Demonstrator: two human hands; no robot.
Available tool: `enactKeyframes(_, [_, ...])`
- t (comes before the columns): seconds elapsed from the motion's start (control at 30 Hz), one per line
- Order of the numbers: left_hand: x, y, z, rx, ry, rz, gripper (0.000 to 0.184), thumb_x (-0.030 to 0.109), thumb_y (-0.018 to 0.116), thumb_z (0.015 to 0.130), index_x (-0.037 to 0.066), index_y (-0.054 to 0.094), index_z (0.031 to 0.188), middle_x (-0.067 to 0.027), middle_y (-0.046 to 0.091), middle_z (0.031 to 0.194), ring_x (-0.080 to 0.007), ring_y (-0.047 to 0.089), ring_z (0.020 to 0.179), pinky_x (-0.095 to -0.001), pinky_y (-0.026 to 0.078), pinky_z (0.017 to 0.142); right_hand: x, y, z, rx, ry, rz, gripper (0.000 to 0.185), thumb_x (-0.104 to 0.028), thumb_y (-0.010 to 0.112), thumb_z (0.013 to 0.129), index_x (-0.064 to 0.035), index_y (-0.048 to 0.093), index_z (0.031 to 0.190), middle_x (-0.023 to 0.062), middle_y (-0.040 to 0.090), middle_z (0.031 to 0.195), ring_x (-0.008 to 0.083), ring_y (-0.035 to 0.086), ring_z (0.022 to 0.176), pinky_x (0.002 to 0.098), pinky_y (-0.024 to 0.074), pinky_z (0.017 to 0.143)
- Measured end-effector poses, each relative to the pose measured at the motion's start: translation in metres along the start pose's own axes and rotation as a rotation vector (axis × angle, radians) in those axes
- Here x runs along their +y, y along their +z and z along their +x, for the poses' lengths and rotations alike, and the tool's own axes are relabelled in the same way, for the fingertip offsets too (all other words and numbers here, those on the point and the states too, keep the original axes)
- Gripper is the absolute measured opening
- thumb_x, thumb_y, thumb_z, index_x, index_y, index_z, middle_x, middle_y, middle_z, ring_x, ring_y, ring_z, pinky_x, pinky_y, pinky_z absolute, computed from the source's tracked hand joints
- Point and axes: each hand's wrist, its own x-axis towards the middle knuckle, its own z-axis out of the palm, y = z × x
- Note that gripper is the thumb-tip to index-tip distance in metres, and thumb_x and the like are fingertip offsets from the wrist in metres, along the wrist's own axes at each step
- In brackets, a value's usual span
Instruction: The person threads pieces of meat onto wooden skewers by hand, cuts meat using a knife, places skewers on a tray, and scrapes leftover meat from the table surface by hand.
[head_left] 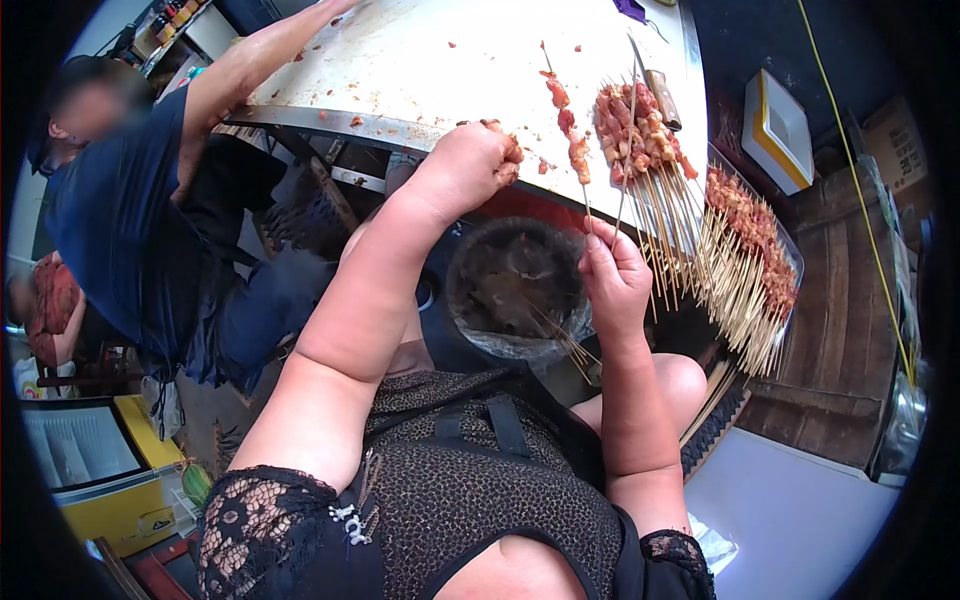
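Observation:
My right hand pinches the lower ends of thin wooden skewers at the table's front edge. One skewer carries pieces of raw meat and points up over the white table; a second stick, beside it, crosses the meat pile. My left hand is closed above the table edge, left of the skewer, with its fingers curled; what it holds, if anything, is hidden. Right of the held skewer, a pile of meat skewers lies on the table, sticks toward me. A knife with a wooden handle lies by the pile.
A tray of many more meat skewers stands at the right. Below the table is a plastic-lined bowl with bare sticks. Another person in dark blue reaches onto the white table at left. A yellow-white box is at right.

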Motion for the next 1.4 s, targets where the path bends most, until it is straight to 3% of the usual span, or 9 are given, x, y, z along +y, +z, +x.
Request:
enactKeyframes(0.13, [0.002, 0.004, 0.010, -0.013, -0.047, 0.194, 0.014, 0.009, 0.064, 0.074, 0.001, 0.065, 0.086, -0.0147, 0.064, 0.080, -0.0256, 0.063, 0.073, -0.0341, 0.050, 0.070, 0.000, 0.000, 0.000, -0.002, 0.008, -0.008, 0.022, -0.005, 0.055, 0.091, -0.0003, 0.061, 0.111, -0.0031, 0.054, 0.072, 0.0018, 0.046, 0.060, 0.0148, 0.0353, 0.053])
enactKeyframes(0.23, [-0.008, 0.007, 0.018, 0.130, -0.100, 0.001, 0.021, 0.010, 0.062, 0.078, 0.001, 0.064, 0.097, -0.0125, 0.065, 0.080, -0.0224, 0.064, 0.073, -0.0329, 0.050, 0.069, 0.001, 0.001, 0.000, 0.004, 0.005, 0.003, 0.022, -0.005, 0.055, 0.091, -0.0006, 0.061, 0.111, -0.0033, 0.054, 0.071, 0.0016, 0.046, 0.060, 0.0146, 0.0351, 0.053])
enactKeyframes(0.27, [-0.007, 0.006, 0.017, 0.097, -0.246, -0.305, 0.024, 0.009, 0.057, 0.086, 0.000, 0.060, 0.108, -0.0094, 0.065, 0.084, -0.0177, 0.064, 0.075, -0.0297, 0.052, 0.070, 0.001, 0.001, 0.000, 0.005, -0.004, 0.004, 0.022, -0.005, 0.055, 0.091, -0.0006, 0.061, 0.111, -0.0034, 0.054, 0.071, 0.0015, 0.046, 0.060, 0.0145, 0.0350, 0.053])
enactKeyframes(0.3, [-0.007, 0.005, 0.020, 0.095, -0.247, -0.306, 0.024, 0.009, 0.057, 0.086, 0.000, 0.060, 0.108, -0.0094, 0.065, 0.084, -0.0177, 0.064, 0.075, -0.0297, 0.052, 0.070, 0.002, 0.001, 0.000, 0.008, -0.012, 0.006, 0.022, -0.005, 0.055, 0.091, -0.0006, 0.061, 0.111, -0.0035, 0.054, 0.071, 0.0014, 0.046, 0.060, 0.0144, 0.0349, 0.053])
enactKeyframes(0.37, [-0.008, 0.004, 0.025, 0.272, -0.383, -1.283, 0.025, 0.008, 0.050, 0.092, -0.002, 0.057, 0.114, -0.0092, 0.063, 0.091, -0.0154, 0.063, 0.080, -0.0271, 0.054, 0.074, 0.005, 0.000, -0.001, 0.002, 0.003, 0.005, 0.022, -0.005, 0.055, 0.090, -0.0006, 0.061, 0.111, -0.0034, 0.054, 0.071, 0.0014, 0.046, 0.060, 0.0146, 0.0351, 0.053])
enactKeyframes(0.5, [-0.020, 0.000, 0.024, 0.367, -0.391, -1.505, 0.027, 0.007, 0.041, 0.096, -0.005, 0.050, 0.118, -0.0140, 0.060, 0.097, -0.0203, 0.063, 0.086, -0.0311, 0.055, 0.080, 0.004, 0.002, -0.003, -0.055, 0.033, -0.029, 0.021, -0.005, 0.055, 0.090, -0.0004, 0.062, 0.110, -0.0032, 0.054, 0.071, 0.0017, 0.046, 0.061, 0.0153, 0.0355, 0.054])
enactKeyframes(0.7, [-0.023, -0.005, 0.020, 0.494, -0.399, -1.685, 0.026, 0.008, 0.042, 0.095, -0.003, 0.045, 0.119, -0.0149, 0.058, 0.095, -0.0217, 0.063, 0.087, -0.0337, 0.056, 0.081, 0.003, 0.004, -0.006, -0.076, 0.084, -0.044, 0.021, -0.004, 0.056, 0.089, -0.0001, 0.063, 0.108, -0.0032, 0.055, 0.071, 0.0019, 0.047, 0.061, 0.0158, 0.0364, 0.054])
enactKeyframes(0.8, [-0.028, 0.000, 0.022, 0.592, -0.412, -1.512, 0.026, 0.006, 0.046, 0.094, -0.003, 0.045, 0.118, -0.0160, 0.058, 0.096, -0.0236, 0.063, 0.087, -0.0344, 0.056, 0.080, 0.003, 0.005, -0.007, -0.081, 0.094, -0.085, 0.020, -0.004, 0.056, 0.089, 0.0004, 0.063, 0.107, -0.0030, 0.055, 0.072, 0.0020, 0.048, 0.061, 0.0160, 0.0370, 0.055])
enactKeyframes(1.4, [-0.034, -0.006, 0.020, 0.525, -0.403, -1.658, 0.026, 0.004, 0.037, 0.096, -0.004, 0.041, 0.120, -0.0252, 0.056, 0.112, -0.0308, 0.062, 0.099, -0.0409, 0.053, 0.088, 0.002, 0.008, -0.006, -0.115, 0.096, -0.170, 0.019, -0.003, 0.056, 0.088, 0.0010, 0.064, 0.105, -0.0037, 0.054, 0.071, 0.0030, 0.048, 0.060, 0.0177, 0.0394, 0.055])
